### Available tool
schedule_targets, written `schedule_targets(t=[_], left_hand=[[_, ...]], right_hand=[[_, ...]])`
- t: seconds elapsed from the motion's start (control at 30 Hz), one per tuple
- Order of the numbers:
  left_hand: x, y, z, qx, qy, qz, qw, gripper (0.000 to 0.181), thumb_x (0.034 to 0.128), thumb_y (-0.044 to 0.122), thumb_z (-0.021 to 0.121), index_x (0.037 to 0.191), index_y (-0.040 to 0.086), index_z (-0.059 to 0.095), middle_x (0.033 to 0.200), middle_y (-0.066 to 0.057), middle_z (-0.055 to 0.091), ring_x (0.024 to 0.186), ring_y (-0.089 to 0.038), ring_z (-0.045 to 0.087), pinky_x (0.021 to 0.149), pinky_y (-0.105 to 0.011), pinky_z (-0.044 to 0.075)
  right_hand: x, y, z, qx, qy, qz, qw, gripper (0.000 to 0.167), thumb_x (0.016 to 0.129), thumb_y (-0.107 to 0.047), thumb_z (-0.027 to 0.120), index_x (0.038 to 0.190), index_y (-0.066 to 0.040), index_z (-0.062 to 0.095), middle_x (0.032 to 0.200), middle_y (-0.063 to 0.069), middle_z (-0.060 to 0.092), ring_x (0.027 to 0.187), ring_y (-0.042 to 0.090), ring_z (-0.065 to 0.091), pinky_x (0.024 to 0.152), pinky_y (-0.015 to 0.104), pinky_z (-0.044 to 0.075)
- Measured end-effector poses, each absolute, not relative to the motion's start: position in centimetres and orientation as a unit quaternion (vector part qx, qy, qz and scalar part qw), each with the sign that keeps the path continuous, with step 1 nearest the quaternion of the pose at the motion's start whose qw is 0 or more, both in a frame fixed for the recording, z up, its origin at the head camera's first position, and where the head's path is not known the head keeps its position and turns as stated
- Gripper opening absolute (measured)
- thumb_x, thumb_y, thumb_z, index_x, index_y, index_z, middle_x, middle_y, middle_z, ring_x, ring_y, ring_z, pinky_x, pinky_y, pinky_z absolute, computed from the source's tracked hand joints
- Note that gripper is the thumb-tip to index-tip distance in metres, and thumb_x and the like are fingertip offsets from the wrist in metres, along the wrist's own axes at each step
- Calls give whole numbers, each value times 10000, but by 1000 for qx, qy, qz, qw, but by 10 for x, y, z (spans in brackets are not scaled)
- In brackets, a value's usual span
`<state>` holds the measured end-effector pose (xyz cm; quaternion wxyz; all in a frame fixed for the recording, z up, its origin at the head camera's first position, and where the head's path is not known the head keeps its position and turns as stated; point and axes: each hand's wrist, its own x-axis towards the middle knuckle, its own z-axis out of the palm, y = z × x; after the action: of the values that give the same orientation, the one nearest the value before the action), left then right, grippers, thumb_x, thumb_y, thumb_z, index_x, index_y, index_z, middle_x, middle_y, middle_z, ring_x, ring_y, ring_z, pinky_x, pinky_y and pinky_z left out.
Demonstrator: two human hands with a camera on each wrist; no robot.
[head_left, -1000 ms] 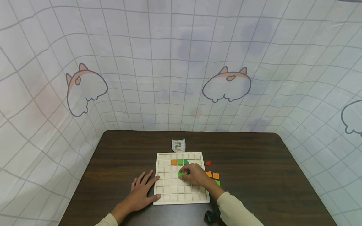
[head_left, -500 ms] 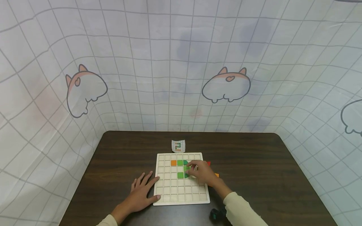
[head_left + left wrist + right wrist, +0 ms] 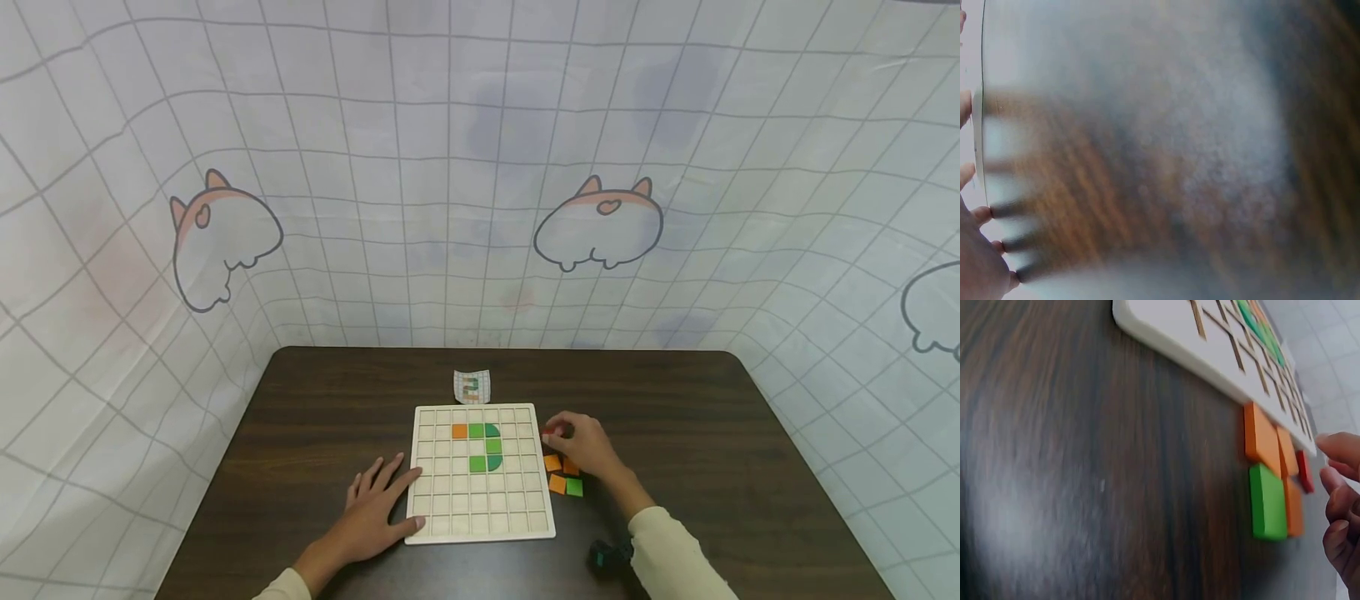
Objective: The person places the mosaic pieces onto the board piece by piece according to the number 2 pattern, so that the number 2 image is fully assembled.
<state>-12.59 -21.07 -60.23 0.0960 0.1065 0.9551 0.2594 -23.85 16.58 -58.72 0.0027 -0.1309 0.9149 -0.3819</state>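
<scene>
My left hand (image 3: 367, 521) lies spread at the left edge of the white grid board (image 3: 450, 504), thumb and index finger touching its rim; its fingers show at the left of the left wrist view. On the board are an orange square (image 3: 460, 431), green squares (image 3: 477, 464) and dark green rounded pieces (image 3: 494, 462). Right of the board, my right hand (image 3: 588, 446) has its bent fingertips at a red piece (image 3: 550, 432). In the right wrist view that red piece (image 3: 1305, 471) lies on the table, a small gap from the fingers of the right hand (image 3: 1344, 503).
Several loose orange squares (image 3: 557, 484) and a green square (image 3: 574, 487) lie at the board's right edge. A small printed card (image 3: 472, 387) is behind the board. A black object (image 3: 606, 557) is by the right wrist. Patterned cloth surrounds the dark table (image 3: 345, 383).
My right hand has moved right, from over the board to the red piece beside it. A green square now shows uncovered between the two dark green rounded pieces. The left hand has not moved.
</scene>
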Motion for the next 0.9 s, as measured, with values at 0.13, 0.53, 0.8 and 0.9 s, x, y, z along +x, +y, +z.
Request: schedule_targets(t=[0.13,0.53,0.8,0.9], left_hand=[[-126,-211,-602,104,957,254,97,762,867,665,645,1516,317,449,1656,-81,263,1511,-456,169,1107,-760,111],[-125,-211,-604,106,955,260,100,758,872,665,638,1519,320,444,1661,-74,251,1516,-452,154,1109,-759,102],[-124,-210,-601,109,954,264,96,753,877,656,639,1519,315,446,1661,-74,251,1515,-455,155,1106,-764,100],[-124,-210,-600,110,953,265,92,748,879,650,641,1518,314,447,1661,-76,252,1514,-458,158,1104,-768,100]], right_hand=[[-239,172,-591,-120,925,-361,0,185,877,-161,782,1044,-95,740,885,-9,654,821,164,563,765,353,476],[-243,173,-594,-116,936,-333,16,304,879,-203,787,1160,-96,742,1016,38,653,934,206,606,868,449,495],[-245,172,-595,-125,940,-317,12,249,887,-191,781,1121,-107,772,1022,45,655,923,203,607,855,449,510],[-245,172,-594,-129,941,-312,10,232,890,-187,778,1107,-106,770,1010,45,650,912,203,602,840,449,507]])
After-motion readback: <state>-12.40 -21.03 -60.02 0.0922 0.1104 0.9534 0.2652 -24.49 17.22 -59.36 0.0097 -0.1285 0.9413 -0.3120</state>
